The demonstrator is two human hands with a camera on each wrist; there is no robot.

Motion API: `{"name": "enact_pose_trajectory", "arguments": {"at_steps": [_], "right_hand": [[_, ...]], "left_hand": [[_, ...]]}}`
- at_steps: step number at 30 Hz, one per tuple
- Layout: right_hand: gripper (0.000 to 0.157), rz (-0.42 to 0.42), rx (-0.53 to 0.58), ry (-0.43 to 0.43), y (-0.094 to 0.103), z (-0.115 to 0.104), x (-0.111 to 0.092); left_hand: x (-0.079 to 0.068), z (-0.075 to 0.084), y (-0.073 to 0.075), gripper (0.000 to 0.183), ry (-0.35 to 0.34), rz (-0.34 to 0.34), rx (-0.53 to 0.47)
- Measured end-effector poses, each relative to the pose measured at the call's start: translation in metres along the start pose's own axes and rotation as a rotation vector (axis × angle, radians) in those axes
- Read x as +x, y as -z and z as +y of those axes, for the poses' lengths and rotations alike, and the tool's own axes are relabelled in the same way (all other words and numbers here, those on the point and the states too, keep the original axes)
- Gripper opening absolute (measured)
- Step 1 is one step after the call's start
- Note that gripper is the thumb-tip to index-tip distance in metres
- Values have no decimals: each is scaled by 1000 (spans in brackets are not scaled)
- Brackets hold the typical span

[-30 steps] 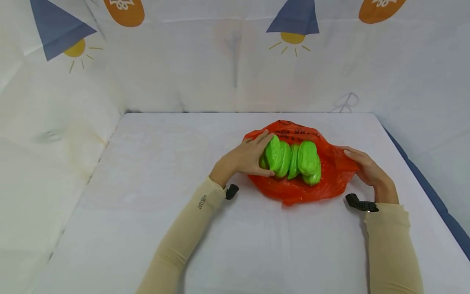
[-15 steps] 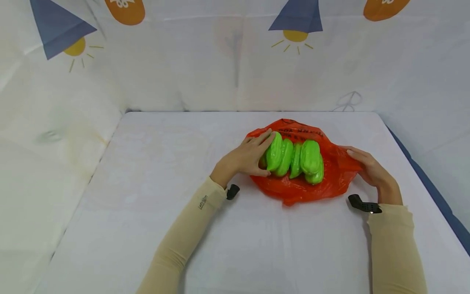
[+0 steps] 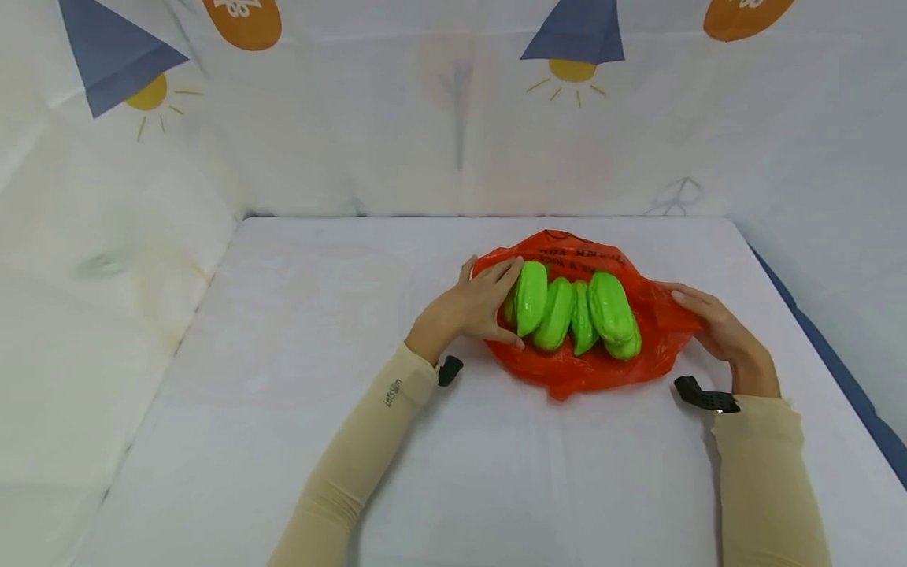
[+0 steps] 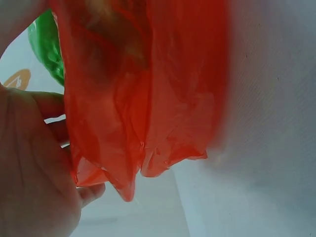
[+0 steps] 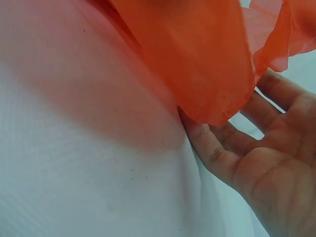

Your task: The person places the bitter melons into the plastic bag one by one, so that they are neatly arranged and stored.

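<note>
A red plastic bag [image 3: 567, 378] with dark printing lies spread on the white table. Several glossy, lobed green fruits or vegetables [image 3: 609, 303] sit bunched in its opening; their exact kind is unclear. My left hand [image 3: 471, 307] arches over the bag's left end, fingers spread, touching the leftmost green piece [image 3: 531, 298]. In the left wrist view the bag's wall [image 4: 148, 89] hides those fingertips, with a bit of green piece [image 4: 47, 47] beyond. At the other end, my right hand [image 3: 719, 323] holds the bag's edge; in the right wrist view the red film [image 5: 207, 74] meets thumb and fingers.
The white table [image 3: 298, 331] ends at a white cloth wall [image 3: 397, 150] with printed shapes behind and at the left. A strip of dark blue [image 3: 832, 354] runs along the right edge. Small black wrist devices [image 3: 705, 395] sit at both cuffs.
The green pieces have shifted right and spread a little apart in the bag. One finger of my left hand has lifted away from the others. The right hand stays at its end.
</note>
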State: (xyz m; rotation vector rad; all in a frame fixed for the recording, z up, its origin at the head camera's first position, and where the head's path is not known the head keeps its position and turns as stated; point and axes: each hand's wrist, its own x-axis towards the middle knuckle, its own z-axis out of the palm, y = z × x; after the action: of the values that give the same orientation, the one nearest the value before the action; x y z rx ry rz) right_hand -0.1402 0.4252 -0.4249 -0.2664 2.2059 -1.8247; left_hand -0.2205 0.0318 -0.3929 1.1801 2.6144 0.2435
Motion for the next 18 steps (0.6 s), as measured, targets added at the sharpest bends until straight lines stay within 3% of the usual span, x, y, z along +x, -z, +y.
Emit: {"name": "enact_pose_trajectory", "arguments": {"at_steps": [11,18], "right_hand": [[41,-4,56,5,-5,1,2],[39,13,52,3,-4,1,5]], "left_hand": [[-6,-2,1,127,-19,17,-28],[-12,-7,8,121,-40,132,-70]]}}
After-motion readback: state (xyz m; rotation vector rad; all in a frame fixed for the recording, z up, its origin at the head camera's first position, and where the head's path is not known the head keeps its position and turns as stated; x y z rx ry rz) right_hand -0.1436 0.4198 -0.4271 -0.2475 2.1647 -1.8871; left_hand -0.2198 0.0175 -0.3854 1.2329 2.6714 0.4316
